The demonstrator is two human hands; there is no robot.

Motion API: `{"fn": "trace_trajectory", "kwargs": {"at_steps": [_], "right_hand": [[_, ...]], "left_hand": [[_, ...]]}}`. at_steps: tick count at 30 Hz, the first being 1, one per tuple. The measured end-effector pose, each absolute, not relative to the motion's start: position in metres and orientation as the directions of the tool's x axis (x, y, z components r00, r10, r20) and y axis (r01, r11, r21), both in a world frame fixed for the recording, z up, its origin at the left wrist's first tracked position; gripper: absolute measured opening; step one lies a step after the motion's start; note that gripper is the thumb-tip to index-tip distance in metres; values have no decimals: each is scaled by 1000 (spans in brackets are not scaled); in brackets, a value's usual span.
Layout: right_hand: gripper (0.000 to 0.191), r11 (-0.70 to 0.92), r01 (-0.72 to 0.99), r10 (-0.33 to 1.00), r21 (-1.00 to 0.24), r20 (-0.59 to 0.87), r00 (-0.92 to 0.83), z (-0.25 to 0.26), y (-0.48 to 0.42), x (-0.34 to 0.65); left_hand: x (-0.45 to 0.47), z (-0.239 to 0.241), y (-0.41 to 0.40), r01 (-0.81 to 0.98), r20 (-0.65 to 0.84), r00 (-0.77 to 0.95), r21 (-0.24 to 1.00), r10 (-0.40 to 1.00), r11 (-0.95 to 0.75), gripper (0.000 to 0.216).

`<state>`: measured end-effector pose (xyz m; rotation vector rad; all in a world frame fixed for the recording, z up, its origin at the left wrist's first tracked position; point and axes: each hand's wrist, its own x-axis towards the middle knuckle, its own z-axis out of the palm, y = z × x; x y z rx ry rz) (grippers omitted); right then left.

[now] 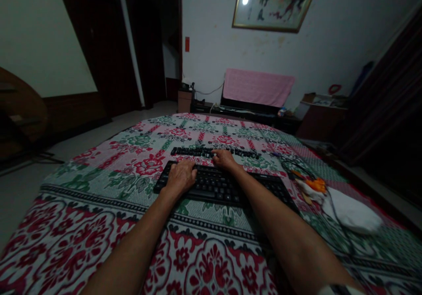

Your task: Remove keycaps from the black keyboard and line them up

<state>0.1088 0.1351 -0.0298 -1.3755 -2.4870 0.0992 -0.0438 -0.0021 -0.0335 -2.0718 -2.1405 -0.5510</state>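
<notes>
A black keyboard [211,185] lies on a flowered cloth in front of me, many dark keys still on it. Behind its far edge runs a row of small loose black keycaps [187,151]. My left hand [181,176] rests over the keyboard's left end, fingers laid across it and the thumb apart. My right hand [224,158] reaches over the keyboard to the middle of the keycap row. Its fingertips are drawn together there among the keycaps; whatever is between them is too small to make out. My right forearm covers part of the keyboard's right half.
The patterned cloth [132,163] spreads over the whole surface. On the right lie a white cloth-like bundle [352,211], an orange item [316,184] and a dark cable [336,216]. Beyond stands a low cabinet with a pink towel [259,86] over a screen-like shape.
</notes>
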Motion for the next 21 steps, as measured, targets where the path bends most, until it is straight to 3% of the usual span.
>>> {"fn": "trace_trajectory", "kwargs": {"at_steps": [21], "right_hand": [[27, 528, 825, 849, -201, 95, -520, -25, 144, 111]], "left_hand": [[-43, -33, -3, 983, 353, -62, 183, 934, -4, 27]]}}
